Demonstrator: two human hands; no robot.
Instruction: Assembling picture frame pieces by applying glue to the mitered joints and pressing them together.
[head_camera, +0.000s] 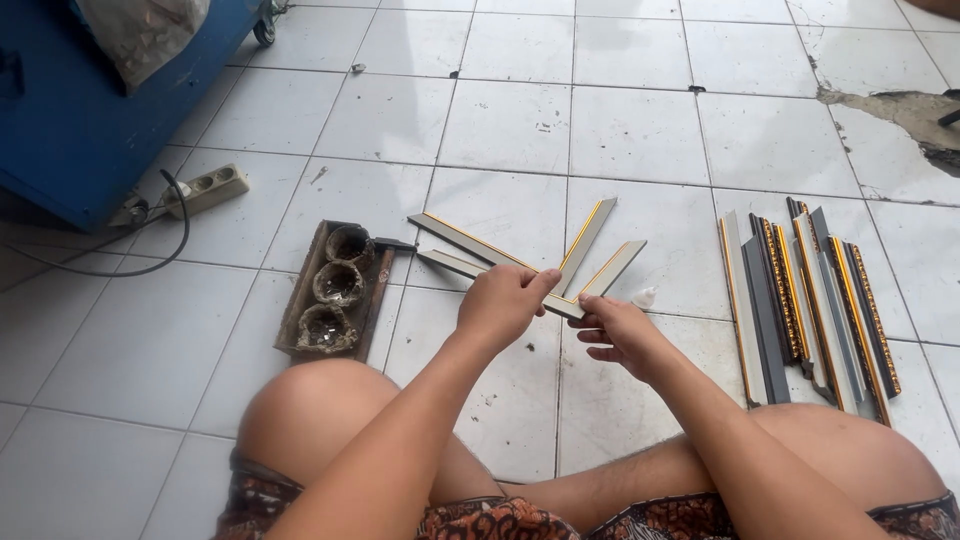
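hands: our left hand (500, 305) has its fingers curled shut on the frame moulding pieces (520, 258); right hand (620, 338) pinches the same bundle's corner, fingers half closed
moulding: fans out just past our fingers, over the floor (640, 130); we reckon it's light, stiff, slick-faced, so grip near the mitred ends
beyond: wooden tray (335, 290) left of the fingers, spare strips (810, 300) right

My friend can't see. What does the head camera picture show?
A person sitting on a white tiled floor holds grey frame strips with gold edges in the left hand and right hand. More frame strips lie to the right, a wooden tray of three small bowls to the left.
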